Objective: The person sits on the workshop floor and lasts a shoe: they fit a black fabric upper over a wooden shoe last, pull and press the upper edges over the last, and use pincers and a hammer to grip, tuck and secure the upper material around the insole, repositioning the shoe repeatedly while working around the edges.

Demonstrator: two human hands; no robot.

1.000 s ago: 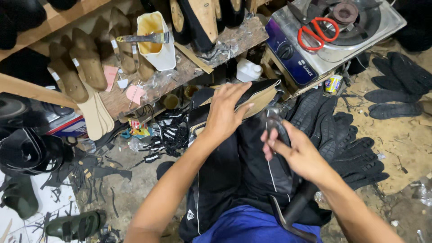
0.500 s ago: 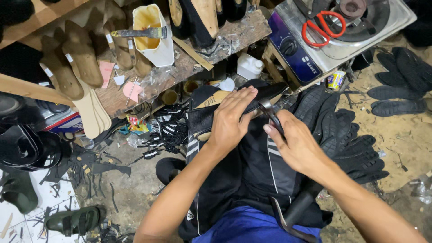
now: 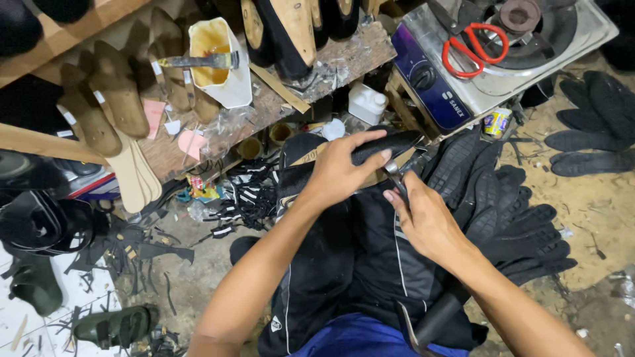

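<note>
A black shoe upper stretched over a form [image 3: 370, 155] is held on the lap, its long axis running from lower left to upper right, toe end towards the blue-fronted metal stove [image 3: 436, 89]. It is clasped from above by the left hand [image 3: 340, 168], fingers curled over its top. A slim metal pincer tool [image 3: 395, 177] is gripped in the closed right hand [image 3: 423, 221], which is set just beside the shoe's near edge, below and right of the left hand. Red-handled scissors [image 3: 473, 46] are seen on the stove.
</note>
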